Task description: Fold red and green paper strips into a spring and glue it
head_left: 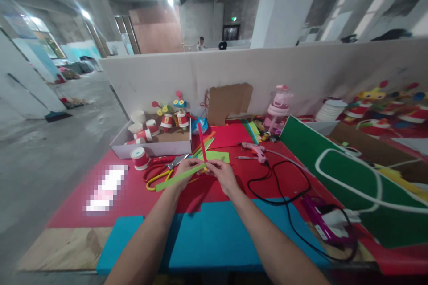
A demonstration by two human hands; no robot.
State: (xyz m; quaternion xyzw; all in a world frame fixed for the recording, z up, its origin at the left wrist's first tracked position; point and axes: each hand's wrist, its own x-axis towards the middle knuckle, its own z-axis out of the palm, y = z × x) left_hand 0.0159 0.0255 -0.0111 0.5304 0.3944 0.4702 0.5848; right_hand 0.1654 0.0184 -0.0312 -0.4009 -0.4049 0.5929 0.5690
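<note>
Both my hands meet above the red table cover [234, 178]. My left hand [187, 170] pinches a light green paper strip [174, 180] that slants down to the left. My right hand [224, 174] pinches a red paper strip [201, 141] that stands almost upright, and the two strips cross at my fingertips. Scissors with red and yellow handles [160, 170] lie just left of my left hand. A sheet of green paper [217, 156] lies right behind my hands.
A white box [150, 148] with paper-cup figures stands back left, a red-and-white cup [140, 158] before it. A pink glue gun [254, 150] and its black cord [284, 187] lie to the right, by a power strip [323, 222], pink bottle [279, 109] and green board [351, 173]. Blue foam [214, 236] lies nearest me.
</note>
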